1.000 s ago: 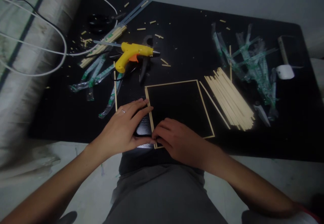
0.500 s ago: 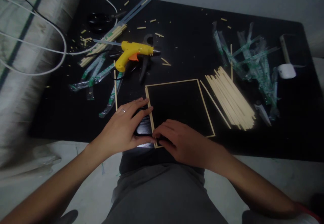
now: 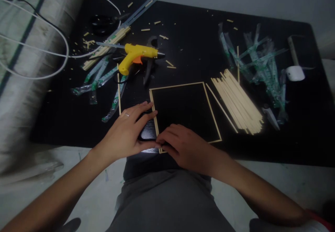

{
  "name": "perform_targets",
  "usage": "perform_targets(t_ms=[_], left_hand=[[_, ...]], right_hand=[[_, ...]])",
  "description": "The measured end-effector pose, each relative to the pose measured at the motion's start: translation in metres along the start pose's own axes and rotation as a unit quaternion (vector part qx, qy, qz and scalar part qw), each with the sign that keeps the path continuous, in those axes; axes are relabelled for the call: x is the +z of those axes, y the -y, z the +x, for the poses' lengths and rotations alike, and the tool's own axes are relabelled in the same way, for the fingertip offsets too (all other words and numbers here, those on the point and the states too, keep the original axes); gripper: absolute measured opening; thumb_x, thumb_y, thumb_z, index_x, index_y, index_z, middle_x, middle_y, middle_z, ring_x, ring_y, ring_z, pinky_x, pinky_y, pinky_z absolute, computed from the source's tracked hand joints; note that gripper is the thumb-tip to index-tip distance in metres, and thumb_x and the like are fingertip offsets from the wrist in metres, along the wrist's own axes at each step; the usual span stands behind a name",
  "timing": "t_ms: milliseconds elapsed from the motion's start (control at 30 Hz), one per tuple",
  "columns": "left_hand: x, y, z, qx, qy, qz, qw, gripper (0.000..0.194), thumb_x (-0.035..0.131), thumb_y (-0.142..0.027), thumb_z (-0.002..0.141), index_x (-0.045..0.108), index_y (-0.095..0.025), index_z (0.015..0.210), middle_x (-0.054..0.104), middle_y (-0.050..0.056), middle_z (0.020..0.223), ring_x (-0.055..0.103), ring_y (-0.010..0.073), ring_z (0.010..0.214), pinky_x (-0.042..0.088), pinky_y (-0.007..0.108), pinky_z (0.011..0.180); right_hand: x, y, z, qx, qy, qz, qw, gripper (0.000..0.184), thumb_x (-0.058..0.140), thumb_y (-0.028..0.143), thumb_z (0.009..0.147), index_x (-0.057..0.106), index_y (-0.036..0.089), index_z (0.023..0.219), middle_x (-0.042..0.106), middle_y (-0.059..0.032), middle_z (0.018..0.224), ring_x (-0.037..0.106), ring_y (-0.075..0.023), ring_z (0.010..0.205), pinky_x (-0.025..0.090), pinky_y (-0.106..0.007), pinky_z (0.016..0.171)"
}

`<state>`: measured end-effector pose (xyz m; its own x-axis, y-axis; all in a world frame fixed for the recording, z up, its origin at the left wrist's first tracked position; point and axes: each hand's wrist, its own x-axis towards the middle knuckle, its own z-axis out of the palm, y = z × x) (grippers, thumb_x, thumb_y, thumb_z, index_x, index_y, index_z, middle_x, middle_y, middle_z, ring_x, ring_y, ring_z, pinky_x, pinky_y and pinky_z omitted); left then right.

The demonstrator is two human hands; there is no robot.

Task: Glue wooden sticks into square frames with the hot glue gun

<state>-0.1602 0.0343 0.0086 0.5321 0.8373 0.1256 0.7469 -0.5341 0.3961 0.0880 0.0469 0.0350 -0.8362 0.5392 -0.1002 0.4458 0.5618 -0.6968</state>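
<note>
A square frame of thin wooden sticks (image 3: 178, 86) lies flat on the black table near its front edge. A second wooden stick (image 3: 155, 121) runs along the frame's left side, close against it. My left hand (image 3: 128, 125) is open, its spread fingertips resting on that left side and its thumb reaching toward the lower left corner. At that corner, my right hand (image 3: 184, 146) has curled fingers closed in a pinch around the stick's lower end. The right hand covers part of the frame's bottom side, and the exact pinch point is partly hidden.
A yellow glue gun (image 3: 136, 54) lies beyond my left hand, with black scissors (image 3: 103, 21) farther back. To the right are a pile of wooden sticks (image 3: 237, 102), a small blade-like tool (image 3: 271, 116), plastic wrappers (image 3: 264, 60) and a white case (image 3: 295, 73). Stick offcuts litter the back.
My right hand's fingertips have shifted slightly left, closer to my left thumb at the corner. The left hand keeps its place on the frame's side.
</note>
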Motion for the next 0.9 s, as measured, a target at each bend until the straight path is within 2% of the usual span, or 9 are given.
perform_targets(t_ms=[233, 333, 467, 567, 667, 900], left_hand=[[0.0003, -0.0004, 0.0006, -0.001, -0.006, -0.008, 1.000, 0.087, 0.070, -0.076, 0.086, 0.053, -0.017, 0.148, 0.054, 0.024, 0.156, 0.051, 0.0446, 0.147, 0.048, 0.063, 0.115], [0.0004, -0.0009, 0.0010, -0.003, -0.007, -0.008, 1.000, 0.088, 0.070, -0.077, 0.085, 0.054, -0.016, 0.147, 0.054, 0.025, 0.155, 0.051, 0.0444, 0.147, 0.048, 0.064, 0.116], [0.0005, -0.0015, 0.0010, -0.004, -0.011, -0.011, 1.000, 0.088, 0.071, -0.076, 0.085, 0.055, -0.015, 0.146, 0.055, 0.025, 0.154, 0.051, 0.0448, 0.146, 0.048, 0.063, 0.116], [0.0002, -0.0019, 0.0006, -0.009, -0.012, -0.017, 1.000, 0.088, 0.073, -0.075, 0.084, 0.056, -0.015, 0.147, 0.055, 0.025, 0.154, 0.051, 0.0451, 0.147, 0.047, 0.063, 0.117], [0.0002, -0.0022, 0.0002, -0.012, -0.012, -0.028, 0.999, 0.088, 0.074, -0.074, 0.084, 0.055, -0.017, 0.148, 0.054, 0.024, 0.156, 0.050, 0.0451, 0.147, 0.047, 0.064, 0.117], [0.0015, -0.0020, -0.0005, -0.009, -0.012, -0.018, 1.000, 0.088, 0.070, -0.076, 0.086, 0.053, -0.016, 0.149, 0.054, 0.024, 0.157, 0.049, 0.0438, 0.149, 0.046, 0.063, 0.118]], right_hand=[[0.0011, -0.0029, 0.0023, -0.013, 0.013, -0.020, 1.000, 0.017, 0.054, 0.006, 0.104, 0.067, 0.015, 0.112, 0.071, -0.0081, 0.106, 0.062, -0.0227, 0.099, 0.052, -0.040, 0.094], [-0.0011, -0.0022, 0.0031, -0.017, -0.005, -0.033, 0.999, 0.016, 0.057, 0.009, 0.104, 0.066, 0.012, 0.116, 0.069, -0.0109, 0.111, 0.061, -0.0247, 0.102, 0.054, -0.042, 0.094], [-0.0037, -0.0017, 0.0038, -0.015, -0.049, -0.061, 0.997, 0.026, 0.065, 0.015, 0.101, 0.062, 0.012, 0.127, 0.062, -0.0194, 0.139, 0.056, -0.0327, 0.128, 0.052, -0.053, 0.106], [-0.0038, -0.0030, 0.0038, -0.013, -0.051, -0.062, 0.997, 0.031, 0.065, 0.016, 0.101, 0.059, 0.016, 0.132, 0.057, -0.0185, 0.153, 0.047, -0.0341, 0.145, 0.048, -0.058, 0.111], [-0.0031, -0.0048, 0.0039, -0.010, -0.047, -0.051, 0.998, 0.035, 0.065, 0.014, 0.101, 0.058, 0.018, 0.135, 0.058, -0.0172, 0.154, 0.045, -0.0328, 0.149, 0.047, -0.057, 0.113], [-0.0046, -0.0062, 0.0070, -0.016, -0.044, -0.050, 0.998, 0.040, 0.068, 0.014, 0.099, 0.056, 0.016, 0.137, 0.063, -0.0158, 0.147, 0.048, -0.0312, 0.145, 0.048, -0.054, 0.112]])
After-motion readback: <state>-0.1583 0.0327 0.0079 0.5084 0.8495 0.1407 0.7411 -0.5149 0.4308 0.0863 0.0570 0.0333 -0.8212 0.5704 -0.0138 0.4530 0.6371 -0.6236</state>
